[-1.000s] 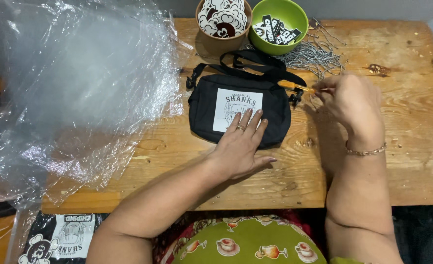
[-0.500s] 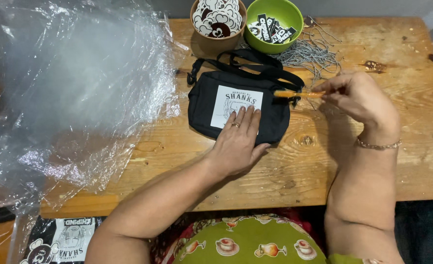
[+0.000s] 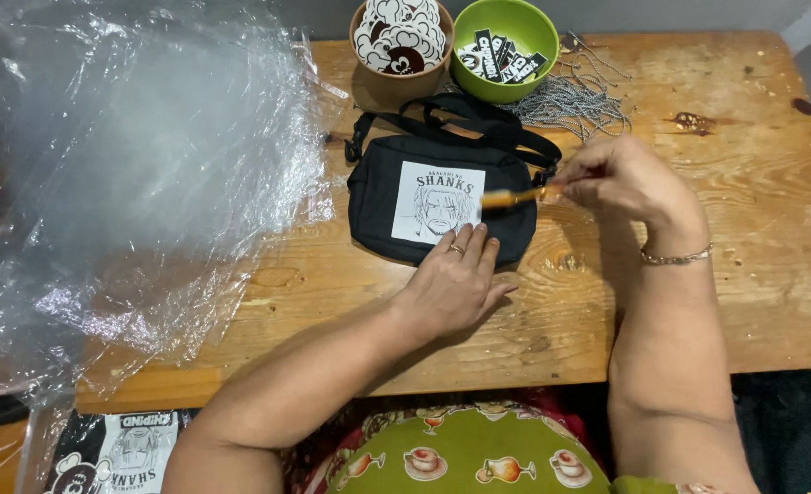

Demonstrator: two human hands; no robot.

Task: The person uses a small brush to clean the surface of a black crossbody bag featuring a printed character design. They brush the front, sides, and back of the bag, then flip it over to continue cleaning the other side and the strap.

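Clear plastic sheeting [image 3: 140, 174] covers the tabletop's [image 3: 744, 265] left; at its far edge stand a brown bowl [image 3: 383, 84], a green bowl [image 3: 504, 87] and ball chains [image 3: 575, 96].

Worn wooden table [image 3: 726, 302] with knots, grey wall behind, evenly lit

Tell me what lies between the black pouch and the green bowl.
In the head view, the black pouch has its folded black strap lying between it and the green bowl, with the edge of a heap of grey cords alongside.
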